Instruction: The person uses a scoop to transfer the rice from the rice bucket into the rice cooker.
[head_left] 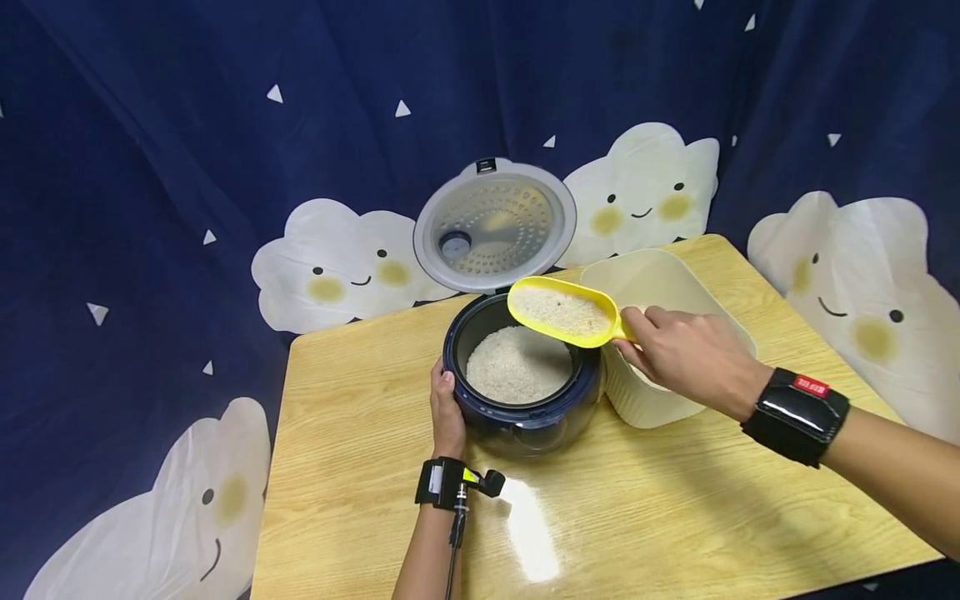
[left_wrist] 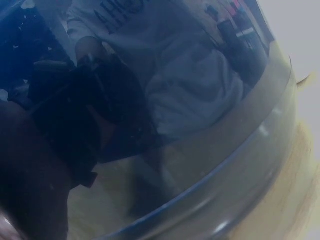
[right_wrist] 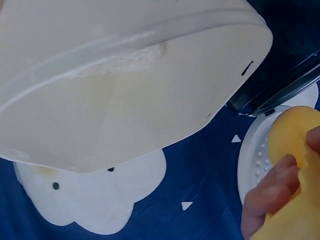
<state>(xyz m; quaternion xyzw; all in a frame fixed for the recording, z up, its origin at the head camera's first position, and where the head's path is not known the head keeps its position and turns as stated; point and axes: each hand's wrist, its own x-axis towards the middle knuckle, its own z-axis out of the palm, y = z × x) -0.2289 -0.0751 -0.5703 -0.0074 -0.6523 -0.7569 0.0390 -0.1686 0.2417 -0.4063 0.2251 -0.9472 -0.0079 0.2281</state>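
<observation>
My right hand (head_left: 686, 354) grips the handle of a yellow scoop (head_left: 600, 340) heaped with rice (head_left: 558, 310). The scoop is held over the right back rim of a dark blue rice cooker (head_left: 525, 429), whose pot holds a bed of white rice (head_left: 517, 367). Against the cooker's left side rests my left hand (head_left: 447, 412), thumb near the rim, its other fingers mostly hidden. In the left wrist view the cooker's glossy wall (left_wrist: 200, 150) fills most of the picture. The right wrist view shows fingers (right_wrist: 272, 195) curled round the yellow scoop (right_wrist: 295, 135).
The cooker's lid (head_left: 495, 225) stands raised at the back. Close on the cooker's right is a cream bin (head_left: 652, 412) with rice inside, under my right hand. Both stand on a wooden table (head_left: 360, 467). A dark blue curtain (head_left: 337, 100) with clouds hangs behind.
</observation>
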